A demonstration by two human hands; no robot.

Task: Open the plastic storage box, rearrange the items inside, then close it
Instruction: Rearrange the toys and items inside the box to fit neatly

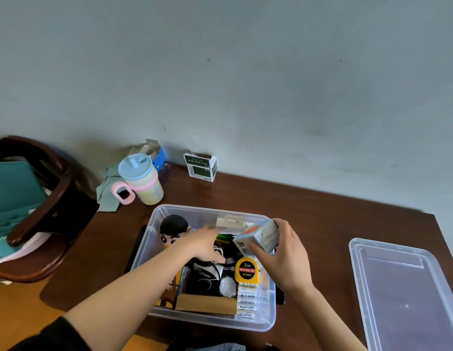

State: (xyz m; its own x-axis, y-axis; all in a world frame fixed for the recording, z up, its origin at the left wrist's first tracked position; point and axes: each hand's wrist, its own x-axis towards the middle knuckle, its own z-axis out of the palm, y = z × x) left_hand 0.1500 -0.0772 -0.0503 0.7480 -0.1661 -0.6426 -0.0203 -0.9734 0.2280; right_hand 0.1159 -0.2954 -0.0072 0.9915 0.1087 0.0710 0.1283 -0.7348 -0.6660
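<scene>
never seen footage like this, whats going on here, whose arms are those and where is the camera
There is no machine here. The camera is worn on a person's head and looks forward and down, so the two arms reaching in from the bottom are that person's own.

On the brown table stands a clear plastic storage box, open; its lid lies flat to the right. Inside are a yellow measuring tape, a cartoon figure, white Heybright packs, a brown cardboard piece and dark cables.

The right hand grips a small carton above the box. The left hand reaches in among the contents, blurred, so whether it holds anything is unclear.

Behind stand a pastel cup and a green and white packet.
</scene>
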